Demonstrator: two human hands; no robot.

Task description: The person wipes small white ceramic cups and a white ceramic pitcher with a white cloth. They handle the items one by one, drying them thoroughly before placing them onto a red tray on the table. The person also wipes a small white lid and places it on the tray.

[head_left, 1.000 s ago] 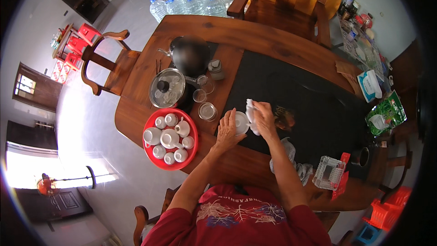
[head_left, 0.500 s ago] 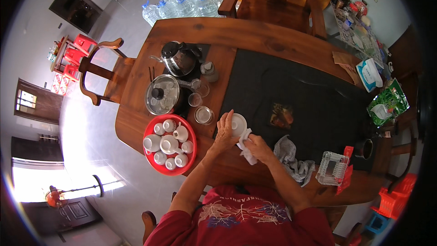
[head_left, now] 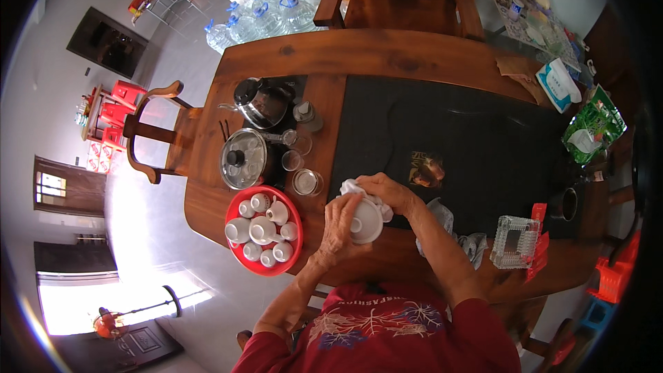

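Observation:
My left hand (head_left: 337,229) grips a small round white saucer (head_left: 370,228) by its left side, tilted so that a raised ring shows at its middle. With my right hand (head_left: 388,192) I press a crumpled white cloth (head_left: 353,186) to the saucer's far edge. To the left, a round red tray (head_left: 239,256) holds several white cups (head_left: 263,230), mostly upside down. Behind it stand a lidded pot (head_left: 243,159), a dark glass kettle (head_left: 262,103) and several clear glasses (head_left: 306,182).
A grey cloth (head_left: 472,249) lies crumpled beyond my right forearm. Further right are a clear ribbed basket (head_left: 514,242), a dark cup (head_left: 567,204), a tissue pack (head_left: 558,85) and a green bag (head_left: 595,124). Wooden chairs (head_left: 155,131) stand around the wooden table (head_left: 387,50).
My right hand and the white cloth have moved from the saucer's near right edge round to its far edge. The saucer has come slightly nearer to me and is tilted more.

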